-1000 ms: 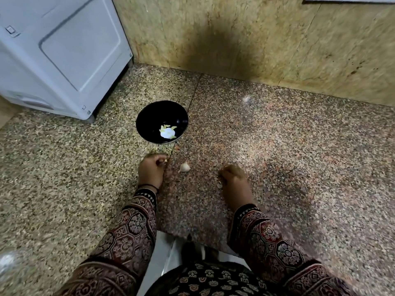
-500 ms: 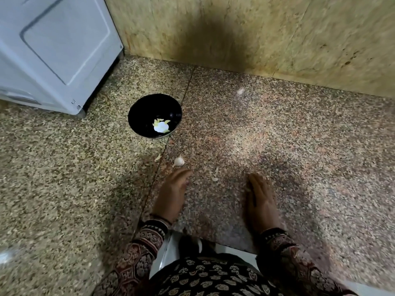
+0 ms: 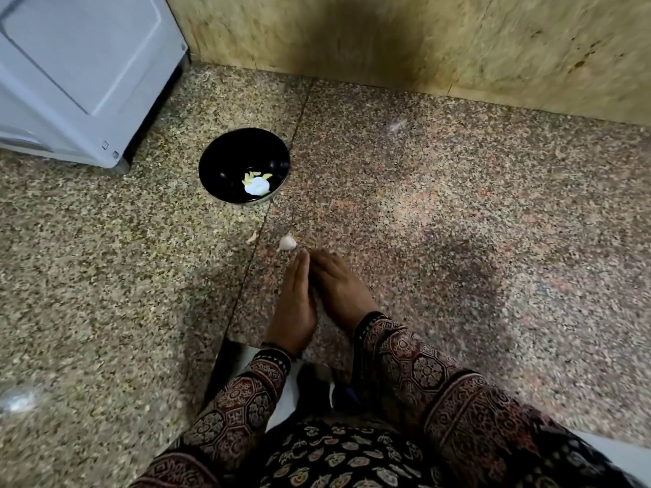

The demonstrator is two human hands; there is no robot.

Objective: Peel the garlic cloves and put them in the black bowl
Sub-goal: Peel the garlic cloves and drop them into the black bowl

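no readable text, labels or numbers anywhere; white appliance [image 3: 81, 65] upper left of frame carries no legible brand or marking

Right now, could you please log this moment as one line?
left hand: open, edge-down on counter | right hand: open, beside it | garlic clove: unpeeled, ahead of fingertips | black bowl: holds peeled garlic

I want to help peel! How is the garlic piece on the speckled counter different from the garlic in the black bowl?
The whitish garlic clove on the counter still looks skinned; the white and yellowish garlic in the black bowl looks peeled. The first lies near the fingertips of the left hand; the second sits inside the round black bowl. Both are small and pale.
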